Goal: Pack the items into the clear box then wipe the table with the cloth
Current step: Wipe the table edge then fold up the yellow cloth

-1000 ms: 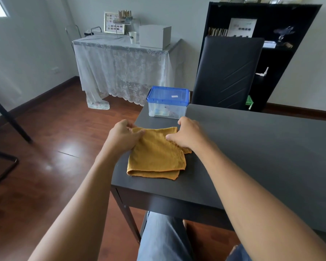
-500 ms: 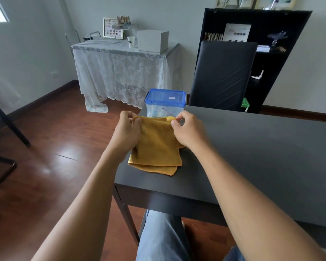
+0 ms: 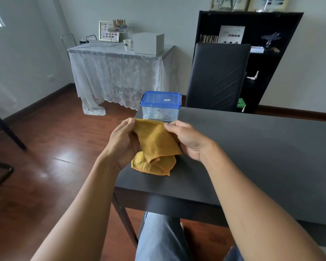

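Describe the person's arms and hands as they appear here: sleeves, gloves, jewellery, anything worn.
Both forearms are bare up to the bottom edge of the picture, with no sleeve in view. The left hand and the right hand wear no gloves, and no ring, watch or wristband shows on either. The only clothing visible is light blue trousers over the knees, below the table edge.
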